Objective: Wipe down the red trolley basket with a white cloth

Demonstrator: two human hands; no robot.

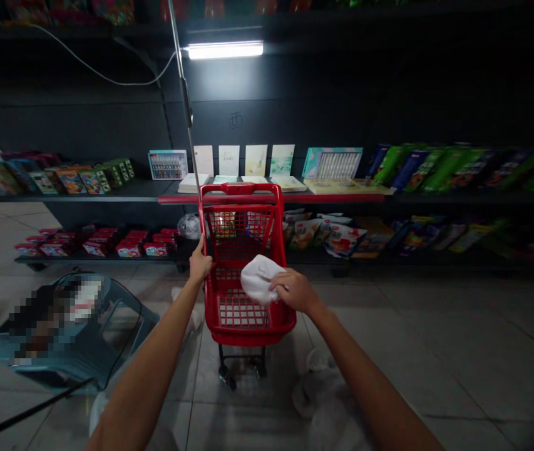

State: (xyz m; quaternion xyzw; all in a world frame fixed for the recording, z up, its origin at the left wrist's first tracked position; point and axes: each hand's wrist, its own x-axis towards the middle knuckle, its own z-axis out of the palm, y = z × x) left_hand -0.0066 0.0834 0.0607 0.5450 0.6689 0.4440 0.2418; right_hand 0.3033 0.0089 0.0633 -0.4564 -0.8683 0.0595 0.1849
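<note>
A small red shopping cart stands on the tiled floor in front of me, its basket holding nothing I can see. My left hand is closed on the cart's left rim. In my right hand is a crumpled white cloth, pressed against the right rim of the basket. Both forearms reach in from the bottom of the view.
Dark shelves behind the cart carry boxed goods, notebooks and packets. A grey-blue plastic stool lies on the floor at left with a black cable. White bags lie on the floor near my right arm. A metal pole rises behind the cart.
</note>
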